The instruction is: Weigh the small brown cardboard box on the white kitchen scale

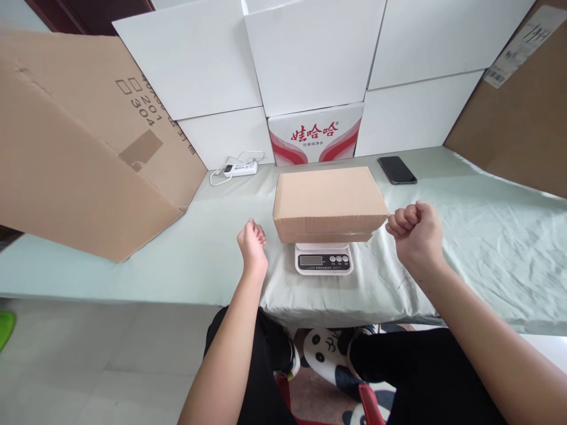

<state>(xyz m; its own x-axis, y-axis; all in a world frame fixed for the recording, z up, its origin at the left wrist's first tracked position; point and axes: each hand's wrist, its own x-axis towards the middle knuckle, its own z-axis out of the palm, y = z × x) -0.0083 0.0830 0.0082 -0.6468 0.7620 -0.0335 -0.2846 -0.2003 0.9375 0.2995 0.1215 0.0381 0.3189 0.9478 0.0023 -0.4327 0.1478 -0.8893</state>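
Your table with the pale green cloth (487,236) runs the whole width. Big flattened brown cardboard sheet (75,147) leans over its left end. Closed plain brown cardboard box (328,200) sits on the small white digital kitchen scale (323,258) near the front edge, about mid-table. Your right hand (415,233) is curled into an empty fist just beside the box's right corner; your left hand (251,245) is loosely curled, empty too, near its left side. Black phone (397,170) lies toward the back edge.

Phone (397,170) and power strip (240,169) behind
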